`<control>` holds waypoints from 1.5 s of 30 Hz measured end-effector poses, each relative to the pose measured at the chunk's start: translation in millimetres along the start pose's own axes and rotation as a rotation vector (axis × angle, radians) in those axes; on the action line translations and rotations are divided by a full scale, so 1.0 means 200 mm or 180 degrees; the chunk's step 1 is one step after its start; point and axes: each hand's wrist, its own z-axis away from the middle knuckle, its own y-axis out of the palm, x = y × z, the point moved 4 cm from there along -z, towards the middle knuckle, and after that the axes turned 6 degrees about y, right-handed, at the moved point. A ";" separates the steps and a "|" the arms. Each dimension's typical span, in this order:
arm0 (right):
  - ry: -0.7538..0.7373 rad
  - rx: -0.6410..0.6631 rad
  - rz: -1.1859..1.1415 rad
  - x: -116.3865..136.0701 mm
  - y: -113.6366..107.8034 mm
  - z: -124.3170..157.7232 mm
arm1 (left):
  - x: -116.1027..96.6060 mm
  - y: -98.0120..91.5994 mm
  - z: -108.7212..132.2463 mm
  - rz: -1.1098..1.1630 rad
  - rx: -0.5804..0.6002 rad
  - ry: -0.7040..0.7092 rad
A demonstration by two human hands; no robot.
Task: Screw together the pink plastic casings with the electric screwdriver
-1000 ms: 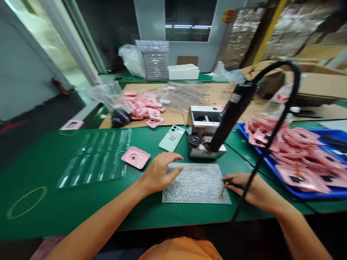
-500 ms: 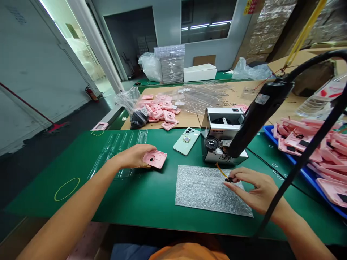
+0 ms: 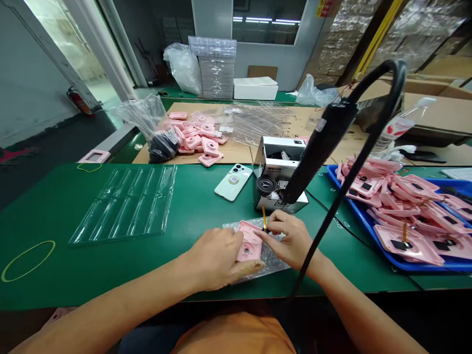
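My left hand (image 3: pixel 217 258) grips a pink plastic camera shell (image 3: pixel 249 248) by its edges, hollow side up, over a silvery foam sheet (image 3: pixel 273 261). Close by its right edge, my right hand (image 3: pixel 293 238) pinches a small black part with an orange ribbon cable (image 3: pixel 264 216) sticking up. The fingertips mostly hide the black part, and I cannot tell whether it touches the shell. Just beyond the hands stands an open white box (image 3: pixel 278 169) with a round black speaker-like disc (image 3: pixel 266 185) at its front. A black electric screwdriver (image 3: pixel 320 147) hangs over that box.
A blue tray (image 3: pixel 372 241) of pink shells lies right. A pale green phone (image 3: pixel 233 182) rests behind the hands. At left are a clear plastic blister tray (image 3: pixel 125 206) and a yellow rubber band (image 3: pixel 29 260). The screwdriver's black cable (image 3: pixel 342 191) loops down beside my right forearm.
My left hand has carried the pink shell rightward onto the foam sheet. My right hand has brought the black part with its ribbon left to the shell. The view has turned right.
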 end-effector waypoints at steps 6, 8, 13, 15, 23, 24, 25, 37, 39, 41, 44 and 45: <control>-0.0038 0.0272 0.0011 0.00 0.02 0.06 | 0.00 0.09 0.05 0.1553 -0.0048 -0.0108; -0.0078 0.0257 -0.0129 0.01 0.00 0.08 | 0.03 0.09 0.04 0.1656 -0.0538 -0.0163; -0.0150 0.0308 -0.0560 0.05 0.00 0.11 | 0.01 0.07 -0.02 0.2482 -0.0865 0.0644; -0.0044 0.0308 -0.0791 0.04 0.00 0.11 | -0.01 0.09 -0.05 0.2848 -0.0728 0.0717; 0.0816 0.0905 -0.0111 -0.10 -0.02 0.18 | 0.07 0.12 -0.08 0.3341 -0.1412 0.0072; 0.0817 0.1172 0.0164 -0.10 0.00 0.19 | 0.08 0.12 -0.07 0.3309 -0.1483 0.0037; 0.0778 0.1381 0.0328 -0.10 0.01 0.20 | 0.09 0.11 -0.06 0.3240 -0.1518 0.0033; 0.0890 0.1766 -0.0951 -0.08 0.10 -0.05 | 0.07 0.13 -0.03 0.1494 -0.1228 0.0937; 0.0942 0.1798 -0.1097 -0.09 0.11 -0.05 | 0.07 0.16 -0.05 0.1261 -0.1131 0.1068; 0.0975 0.1747 -0.1067 -0.10 0.13 -0.04 | 0.07 0.18 -0.07 0.1013 -0.1077 0.1108; 0.1020 0.1707 -0.1023 -0.13 0.15 -0.03 | 0.08 0.19 -0.09 0.0786 -0.1099 0.0975; 0.1028 0.1697 -0.1014 -0.14 0.16 -0.02 | 0.08 0.20 -0.09 0.0769 -0.1108 0.0937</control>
